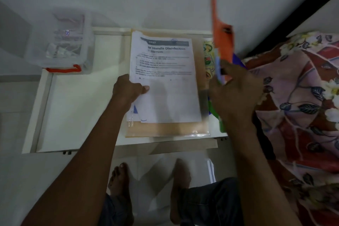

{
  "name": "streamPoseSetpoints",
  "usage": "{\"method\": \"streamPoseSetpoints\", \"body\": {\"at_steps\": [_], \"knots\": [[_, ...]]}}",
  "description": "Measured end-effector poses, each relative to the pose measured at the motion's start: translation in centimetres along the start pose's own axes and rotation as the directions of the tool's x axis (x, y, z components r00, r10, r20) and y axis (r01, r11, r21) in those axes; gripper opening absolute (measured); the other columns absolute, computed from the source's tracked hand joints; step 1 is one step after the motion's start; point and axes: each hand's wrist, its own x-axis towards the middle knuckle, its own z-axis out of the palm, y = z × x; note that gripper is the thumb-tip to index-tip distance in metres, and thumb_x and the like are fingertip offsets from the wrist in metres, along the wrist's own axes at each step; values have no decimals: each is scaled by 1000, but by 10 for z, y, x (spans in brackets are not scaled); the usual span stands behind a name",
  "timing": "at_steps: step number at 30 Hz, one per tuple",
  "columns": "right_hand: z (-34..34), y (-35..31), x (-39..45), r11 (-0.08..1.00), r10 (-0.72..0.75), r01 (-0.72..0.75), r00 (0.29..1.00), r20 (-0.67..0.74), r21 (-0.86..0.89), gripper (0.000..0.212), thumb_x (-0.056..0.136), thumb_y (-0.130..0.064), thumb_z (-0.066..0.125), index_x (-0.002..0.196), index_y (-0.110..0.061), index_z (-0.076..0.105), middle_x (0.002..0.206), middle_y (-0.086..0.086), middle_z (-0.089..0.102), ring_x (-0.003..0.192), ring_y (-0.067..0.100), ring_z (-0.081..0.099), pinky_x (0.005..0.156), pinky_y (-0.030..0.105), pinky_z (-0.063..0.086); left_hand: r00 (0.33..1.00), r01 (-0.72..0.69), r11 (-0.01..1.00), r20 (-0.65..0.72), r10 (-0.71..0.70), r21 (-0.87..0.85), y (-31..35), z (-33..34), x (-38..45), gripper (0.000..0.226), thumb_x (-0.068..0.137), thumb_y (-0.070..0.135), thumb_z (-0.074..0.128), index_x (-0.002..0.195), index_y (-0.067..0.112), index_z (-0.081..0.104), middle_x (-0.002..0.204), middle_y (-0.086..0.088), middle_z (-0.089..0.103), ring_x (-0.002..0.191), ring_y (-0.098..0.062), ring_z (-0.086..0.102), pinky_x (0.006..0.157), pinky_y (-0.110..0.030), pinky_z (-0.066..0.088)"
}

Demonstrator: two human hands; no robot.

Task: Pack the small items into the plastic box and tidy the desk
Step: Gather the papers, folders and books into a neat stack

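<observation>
Left hand (129, 89) pinches left edge of printed sheet (165, 79) lying on tan folder (170, 129) in open white drawer (73, 108). Right hand (235, 95) grips blurred orange folder (221, 42), raised upright. Clear plastic box (67, 42), items inside, sits at drawer's far-left corner.

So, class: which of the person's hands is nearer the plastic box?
Left. The left hand grips the printed sheet just right of the plastic box; the right hand holds orange card far across the desk.
</observation>
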Motion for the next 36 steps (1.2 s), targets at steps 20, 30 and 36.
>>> {"method": "streamPoseSetpoints", "body": {"at_steps": [20, 30, 36], "knots": [[65, 93, 32, 942, 315, -207, 817, 483, -265, 62, 75, -43, 79, 124, -8, 61, 125, 19, 55, 115, 33, 53, 90, 34, 45, 990, 137, 986, -54, -132, 91, 11, 6, -11, 60, 63, 24, 78, 112, -7, 62, 114, -28, 67, 104, -40, 66, 84, -44, 56], [89, 67, 20, 936, 310, -352, 797, 518, -18, 63, 72, -38, 84, 113, -8, 48, 91, -6, 51, 79, 12, 51, 54, 21, 37, 990, 142, 946, 65, -129, -291, 36, 9, -9, 25, 95, 37, 57, 88, 16, 68, 88, -7, 72, 69, -21, 69, 71, -32, 57], [81, 80, 33, 895, 430, -438, 788, 441, -90, 42, 86, -43, 66, 99, -4, 67, 101, 14, 69, 85, 19, 62, 73, 29, 50, 995, -87, 994, -34, 89, 59, 25, 16, -8, 31, 77, 3, 73, 104, 16, 66, 101, -7, 68, 90, -26, 65, 81, -33, 56]]}}
